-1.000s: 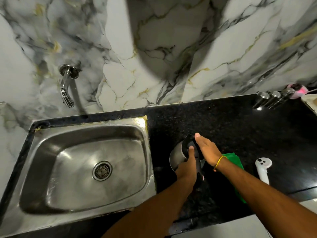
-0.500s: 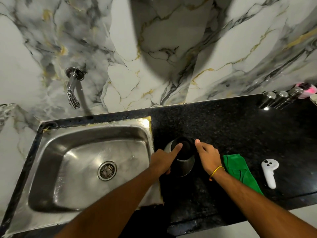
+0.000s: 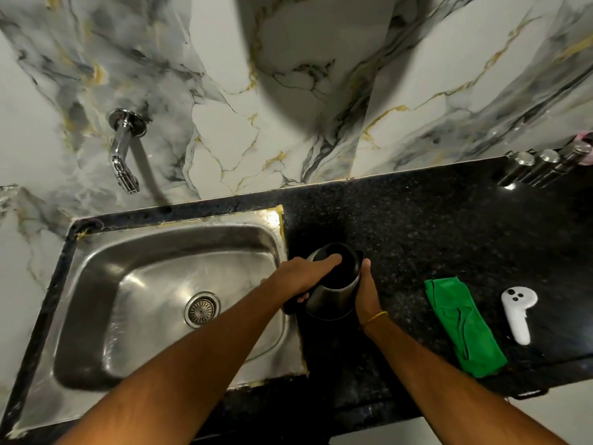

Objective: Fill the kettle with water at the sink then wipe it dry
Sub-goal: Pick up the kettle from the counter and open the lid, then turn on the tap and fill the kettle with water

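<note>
A steel kettle [image 3: 333,300] with a black lid stands upright on the black counter, just right of the sink [image 3: 96,284]. My left hand [image 3: 298,277] grips its handle on the left side, thumb resting across the lid. My right hand [image 3: 367,292] presses flat against the kettle's right wall. A chrome tap [image 3: 123,155] sticks out of the marble wall above the sink's back left; no water runs from it. A green cloth [image 3: 462,326] lies crumpled on the counter to the right of the kettle.
A white handheld controller [image 3: 516,311] lies right of the cloth. Three steel canisters [image 3: 542,167] stand at the back right against the wall. The counter's front edge [image 3: 353,409] runs close below my arms. The sink basin holds only its drain [image 3: 202,309].
My left hand slid from the lid rim down onto the kettle's handle. The kettle now stands upright instead of tilted, and my right hand has flattened against its side.
</note>
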`<action>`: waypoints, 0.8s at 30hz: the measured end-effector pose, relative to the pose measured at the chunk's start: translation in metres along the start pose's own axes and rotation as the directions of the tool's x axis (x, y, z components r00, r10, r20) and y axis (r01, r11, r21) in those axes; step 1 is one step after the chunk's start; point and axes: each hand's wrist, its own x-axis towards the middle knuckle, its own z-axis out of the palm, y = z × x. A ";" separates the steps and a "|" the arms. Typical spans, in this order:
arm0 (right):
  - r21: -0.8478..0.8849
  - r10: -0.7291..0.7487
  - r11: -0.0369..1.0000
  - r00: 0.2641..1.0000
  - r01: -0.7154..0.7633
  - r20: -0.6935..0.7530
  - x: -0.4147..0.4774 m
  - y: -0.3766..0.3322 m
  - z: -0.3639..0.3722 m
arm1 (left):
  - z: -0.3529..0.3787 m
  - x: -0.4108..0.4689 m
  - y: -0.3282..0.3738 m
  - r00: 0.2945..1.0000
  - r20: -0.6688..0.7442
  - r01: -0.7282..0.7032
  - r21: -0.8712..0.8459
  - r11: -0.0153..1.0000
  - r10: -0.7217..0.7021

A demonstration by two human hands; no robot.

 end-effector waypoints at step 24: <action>-0.321 -0.122 0.926 0.960 0.201 0.250 -0.021 0.056 0.178 | -0.179 -0.027 -0.201 0.959 -0.236 -0.274 -0.609 0.745 0.159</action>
